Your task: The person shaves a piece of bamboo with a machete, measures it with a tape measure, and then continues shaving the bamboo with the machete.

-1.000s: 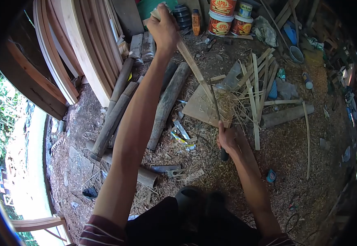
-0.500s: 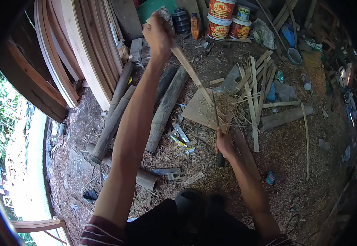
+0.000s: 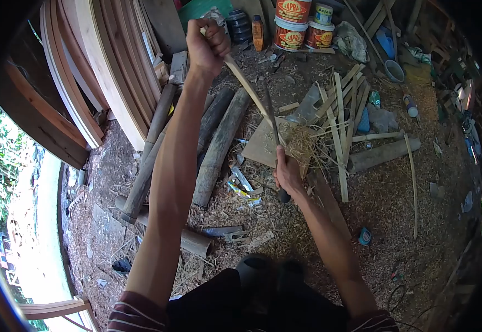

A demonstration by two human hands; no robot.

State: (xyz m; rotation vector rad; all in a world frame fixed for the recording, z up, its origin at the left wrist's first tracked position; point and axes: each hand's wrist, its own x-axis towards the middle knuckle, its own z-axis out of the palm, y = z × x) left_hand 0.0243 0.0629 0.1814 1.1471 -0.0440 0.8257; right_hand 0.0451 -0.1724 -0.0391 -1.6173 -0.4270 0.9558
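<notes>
My left hand (image 3: 207, 47), raised at the upper middle, is closed round the top end of a bamboo strip (image 3: 245, 83). The strip slants down to the right, its lower end near a flat wooden board (image 3: 260, 145) on the ground. In my right hand (image 3: 288, 174) is a long, dark-bladed knife (image 3: 271, 113), gripped at its handle with the blade pointing up. The blade crosses the strip near its lower end; whether the edge touches cannot be made out. Thin curled shavings (image 3: 305, 145) lie heaped on and beside the board.
Loose bamboo strips (image 3: 337, 119) lie to the right, by a bamboo pole (image 3: 384, 155). Thicker bamboo poles (image 3: 221, 146) lie left of the board. Long planks (image 3: 116, 66) lean at the left. Paint buckets (image 3: 290, 36) stand at the back. Litter and shavings cover the ground.
My right hand and the knife have moved up and left along the strip, the blade standing higher. My left hand still holds the strip's top. The view has shifted slightly.
</notes>
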